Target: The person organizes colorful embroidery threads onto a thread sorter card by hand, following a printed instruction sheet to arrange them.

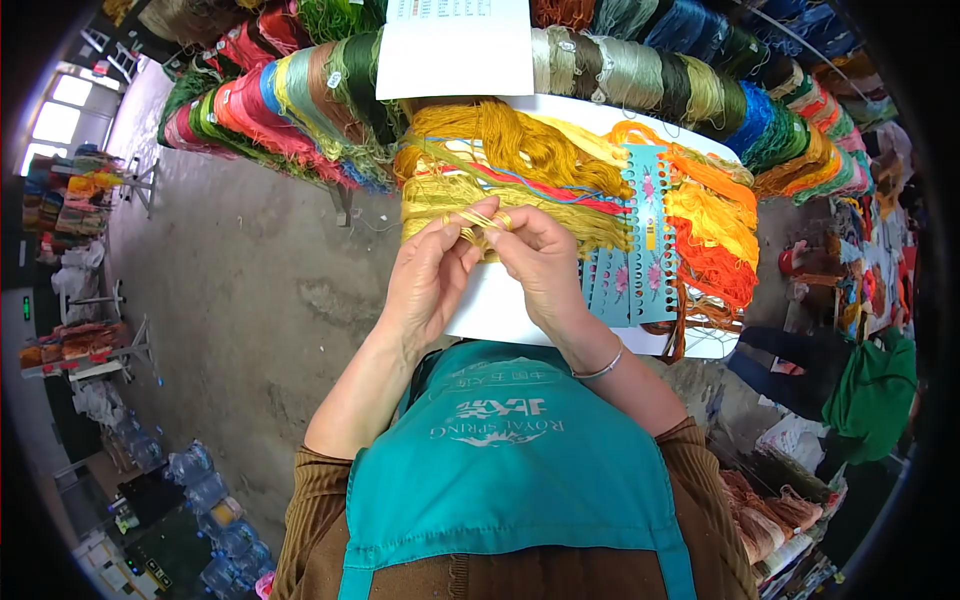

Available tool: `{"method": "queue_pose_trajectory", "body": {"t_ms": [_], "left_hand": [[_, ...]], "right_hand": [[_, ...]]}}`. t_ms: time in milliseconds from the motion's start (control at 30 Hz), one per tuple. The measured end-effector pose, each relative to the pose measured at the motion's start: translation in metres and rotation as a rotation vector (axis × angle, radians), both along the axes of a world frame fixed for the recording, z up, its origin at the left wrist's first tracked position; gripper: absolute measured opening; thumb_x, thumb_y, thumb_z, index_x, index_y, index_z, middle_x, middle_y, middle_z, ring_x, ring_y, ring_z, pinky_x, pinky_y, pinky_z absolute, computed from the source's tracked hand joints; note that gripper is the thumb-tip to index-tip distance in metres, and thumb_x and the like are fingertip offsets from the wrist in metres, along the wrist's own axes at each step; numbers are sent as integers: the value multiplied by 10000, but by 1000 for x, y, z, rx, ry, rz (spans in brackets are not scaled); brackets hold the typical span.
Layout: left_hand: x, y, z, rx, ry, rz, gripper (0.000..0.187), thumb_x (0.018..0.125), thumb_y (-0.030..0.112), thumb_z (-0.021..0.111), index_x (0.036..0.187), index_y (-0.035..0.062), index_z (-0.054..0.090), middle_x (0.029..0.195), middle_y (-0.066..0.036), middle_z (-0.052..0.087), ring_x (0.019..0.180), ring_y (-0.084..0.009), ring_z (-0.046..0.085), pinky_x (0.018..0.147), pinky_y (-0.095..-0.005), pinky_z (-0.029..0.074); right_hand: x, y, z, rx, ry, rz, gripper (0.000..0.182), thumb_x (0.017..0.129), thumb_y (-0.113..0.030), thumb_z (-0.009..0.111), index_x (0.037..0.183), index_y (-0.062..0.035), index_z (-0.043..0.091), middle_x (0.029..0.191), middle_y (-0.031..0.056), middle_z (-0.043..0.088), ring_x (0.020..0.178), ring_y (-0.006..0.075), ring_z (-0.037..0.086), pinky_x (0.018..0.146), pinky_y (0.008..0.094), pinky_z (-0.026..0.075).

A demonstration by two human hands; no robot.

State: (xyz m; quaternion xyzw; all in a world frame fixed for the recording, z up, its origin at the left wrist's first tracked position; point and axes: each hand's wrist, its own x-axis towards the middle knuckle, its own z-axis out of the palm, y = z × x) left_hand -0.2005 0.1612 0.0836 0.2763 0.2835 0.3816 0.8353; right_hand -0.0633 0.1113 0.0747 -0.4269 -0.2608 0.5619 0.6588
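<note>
A small loop of yellow thread (478,222) stretches between my two hands, just in front of the board. My left hand (432,268) pinches one side of it with thumb and fingertips. On the other side, my right hand (538,262) has its thumb and forefinger closed on the strands. Directly beyond lies a blue punched card (650,225) with flower prints, its edge holes threaded with floss. Olive and gold floss (520,145) fans out to its left, orange and red floss (715,235) to its right. A white board (485,305) lies under all of it.
A rack of coloured thread skeins (640,75) runs along the far side, with a white printed sheet (455,55) over it. Water bottles (225,525) stand at lower left. A person in green (872,395) is at the right, near more hanging skeins.
</note>
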Motion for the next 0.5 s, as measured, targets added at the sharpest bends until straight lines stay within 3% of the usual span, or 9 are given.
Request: {"method": "queue_pose_trajectory", "body": {"t_ms": [233,500], "left_hand": [[-3,1,0,22,1,-31,397,949,198,562,1217,-94,551,1354,-209,527,1055,-174,569,896,-307,467],[0,-1,8,7,18,29,359,945,191,563,1172,-88,567,1329,-222,540,1063,-198,581,944,-321,467]], "right_hand": [[2,0,-2,8,70,38,36,897,-14,599,910,-43,582,751,-2,654,506,-6,405,442,173,289],[2,1,5,2,-45,89,64,911,-36,601,973,-23,599,841,14,657,645,24,516,564,192,409]]}}
